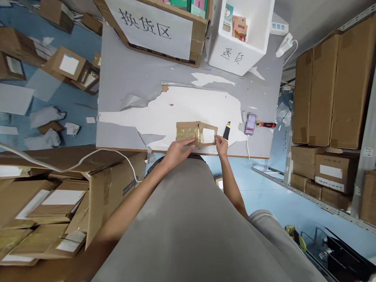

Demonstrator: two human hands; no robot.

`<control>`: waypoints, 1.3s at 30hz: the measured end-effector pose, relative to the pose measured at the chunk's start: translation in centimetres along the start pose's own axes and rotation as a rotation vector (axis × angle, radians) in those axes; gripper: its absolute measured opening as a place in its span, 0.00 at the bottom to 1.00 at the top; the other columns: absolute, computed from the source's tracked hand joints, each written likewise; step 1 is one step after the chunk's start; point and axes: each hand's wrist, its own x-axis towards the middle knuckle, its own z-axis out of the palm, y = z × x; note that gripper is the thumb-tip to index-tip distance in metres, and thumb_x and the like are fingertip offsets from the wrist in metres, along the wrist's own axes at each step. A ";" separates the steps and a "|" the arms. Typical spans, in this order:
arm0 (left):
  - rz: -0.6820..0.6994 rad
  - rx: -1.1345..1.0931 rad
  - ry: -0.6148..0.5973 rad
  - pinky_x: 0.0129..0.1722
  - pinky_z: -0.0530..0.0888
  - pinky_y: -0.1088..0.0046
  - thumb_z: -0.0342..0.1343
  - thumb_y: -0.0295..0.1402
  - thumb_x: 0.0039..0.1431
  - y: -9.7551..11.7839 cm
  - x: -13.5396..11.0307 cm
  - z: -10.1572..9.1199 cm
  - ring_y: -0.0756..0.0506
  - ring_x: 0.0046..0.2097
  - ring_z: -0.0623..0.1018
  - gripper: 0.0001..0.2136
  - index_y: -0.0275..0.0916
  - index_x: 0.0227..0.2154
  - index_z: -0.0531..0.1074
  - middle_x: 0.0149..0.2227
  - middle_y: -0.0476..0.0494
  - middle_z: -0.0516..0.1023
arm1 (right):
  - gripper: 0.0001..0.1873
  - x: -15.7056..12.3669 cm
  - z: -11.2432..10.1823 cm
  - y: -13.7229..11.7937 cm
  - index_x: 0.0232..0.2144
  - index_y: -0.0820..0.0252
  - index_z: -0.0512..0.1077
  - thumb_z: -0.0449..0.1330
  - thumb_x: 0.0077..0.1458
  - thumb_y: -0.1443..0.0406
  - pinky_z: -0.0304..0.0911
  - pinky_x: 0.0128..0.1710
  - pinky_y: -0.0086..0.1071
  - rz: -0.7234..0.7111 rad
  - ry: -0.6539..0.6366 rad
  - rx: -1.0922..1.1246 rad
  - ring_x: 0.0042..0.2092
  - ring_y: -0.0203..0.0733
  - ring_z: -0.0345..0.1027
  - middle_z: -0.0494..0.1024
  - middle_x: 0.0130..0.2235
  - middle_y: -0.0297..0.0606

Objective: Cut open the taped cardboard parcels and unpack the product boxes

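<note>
A small brown cardboard package (188,129) lies near the table's front edge, with clear tape over its left part and a white label (208,136) on its right part. My left hand (178,152) rests on its front left side with fingers stretched out. My right hand (221,145) pinches the package's right end between thumb and fingers. Just beyond that hand, a black and yellow utility knife (227,131) lies on the table. What is inside the package cannot be seen.
A phone (250,123) with a cable and a red-and-black-handled tool (267,125) lie to the right. At the back stand a labelled cardboard box (158,31) and a white bin (235,58). An open carton (108,192) of parcels is at left; shelved boxes (326,90) are at right.
</note>
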 end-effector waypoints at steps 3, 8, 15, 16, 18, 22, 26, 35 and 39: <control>0.007 0.084 0.070 0.82 0.72 0.46 0.74 0.44 0.69 -1.1 0.0 -1.5 0.27 0.72 0.84 0.15 0.49 0.54 0.93 0.63 0.47 0.91 | 0.19 -0.5 0.2 -0.5 0.47 0.60 0.87 0.67 0.64 0.53 0.81 0.67 0.56 -0.002 -0.006 0.003 0.56 0.61 0.90 0.94 0.51 0.53; -0.053 0.219 0.277 0.71 0.82 0.51 0.70 0.50 0.70 -5.2 1.6 -5.7 0.29 0.60 0.91 0.18 0.42 0.49 0.94 0.54 0.41 0.94 | 0.14 -1.8 1.7 -2.6 0.45 0.57 0.87 0.70 0.67 0.55 0.83 0.64 0.51 -0.077 -0.099 -0.021 0.54 0.58 0.90 0.94 0.52 0.50; -0.311 0.168 0.535 0.56 0.86 0.62 0.74 0.38 0.59 -10.3 4.7 -9.4 0.34 0.47 0.91 0.08 0.38 0.32 0.89 0.37 0.39 0.92 | 0.13 -5.7 5.6 -7.7 0.55 0.59 0.86 0.61 0.80 0.65 0.79 0.62 0.43 -0.172 -0.152 -0.444 0.56 0.52 0.88 0.91 0.57 0.48; -0.293 0.125 0.547 0.56 0.87 0.63 0.73 0.36 0.59 -10.7 4.7 -9.6 0.35 0.48 0.91 0.07 0.38 0.33 0.88 0.38 0.39 0.92 | 0.15 -6.4 6.0 -8.6 0.58 0.59 0.85 0.60 0.82 0.65 0.78 0.62 0.42 -0.205 -0.154 -0.510 0.57 0.51 0.87 0.90 0.58 0.49; -0.239 0.083 0.587 0.57 0.87 0.63 0.71 0.34 0.60 -11.4 4.4 -10.2 0.37 0.49 0.91 0.07 0.36 0.37 0.88 0.41 0.38 0.93 | 0.16 -7.8 6.7 -10.4 0.62 0.58 0.84 0.58 0.85 0.63 0.78 0.61 0.40 -0.290 -0.183 -0.607 0.58 0.51 0.86 0.88 0.61 0.49; -0.248 0.119 0.695 0.58 0.88 0.60 0.68 0.35 0.61 -13.3 3.7 -12.7 0.37 0.50 0.91 0.09 0.36 0.40 0.87 0.42 0.36 0.91 | 0.18 -11.0 9.3 -14.8 0.65 0.58 0.82 0.57 0.87 0.60 0.78 0.59 0.41 -0.493 -0.293 -0.766 0.58 0.53 0.84 0.83 0.63 0.52; -0.349 0.155 0.719 0.58 0.88 0.55 0.67 0.37 0.59 -15.2 3.8 -15.5 0.37 0.46 0.89 0.07 0.39 0.36 0.84 0.37 0.40 0.88 | 0.23 -13.8 12.3 -18.8 0.63 0.63 0.81 0.51 0.90 0.56 0.78 0.60 0.39 -0.704 -0.427 -0.901 0.59 0.51 0.81 0.84 0.60 0.53; -0.240 0.171 0.600 0.61 0.87 0.57 0.67 0.41 0.60 -14.7 3.8 -14.5 0.35 0.49 0.90 0.12 0.38 0.40 0.87 0.41 0.38 0.92 | 0.18 -11.1 10.4 -15.1 0.60 0.58 0.83 0.55 0.88 0.58 0.80 0.60 0.41 -0.621 -0.294 -0.714 0.57 0.51 0.82 0.85 0.59 0.50; -0.235 0.164 0.479 0.58 0.87 0.58 0.67 0.40 0.61 -13.1 4.4 -12.0 0.33 0.50 0.92 0.16 0.34 0.44 0.89 0.45 0.34 0.93 | 0.15 -7.4 7.3 -10.7 0.60 0.58 0.83 0.58 0.84 0.62 0.78 0.60 0.41 -0.445 -0.239 -0.563 0.57 0.51 0.84 0.84 0.59 0.49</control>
